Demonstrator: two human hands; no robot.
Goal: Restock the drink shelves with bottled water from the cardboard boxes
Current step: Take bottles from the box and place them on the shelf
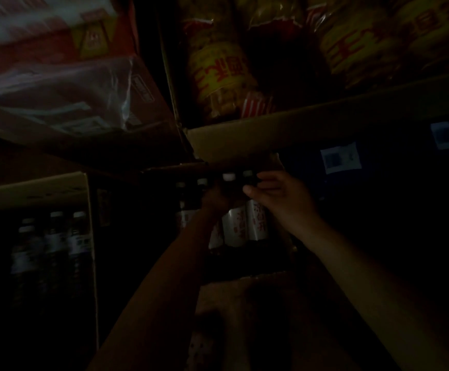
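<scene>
The place is very dim, and most of it falls away into near-black, above all toward 3 and 6 o'clock. What light there is comes from 11 o'clock, where a red and white carton [44,25] shows blurred and pale. Just beneath it lies a brown box under crinkled clear plastic wrap [65,95], which catches a dull shine. At 12 to 1 o'clock an open carton [271,135] holds snack bags [218,73] with yellow labels and red lettering (too blurred to read). Toward 2 o'clock a dark surface carries two pale printed stickers [341,156]. No wall, floor or window can be made out.
</scene>
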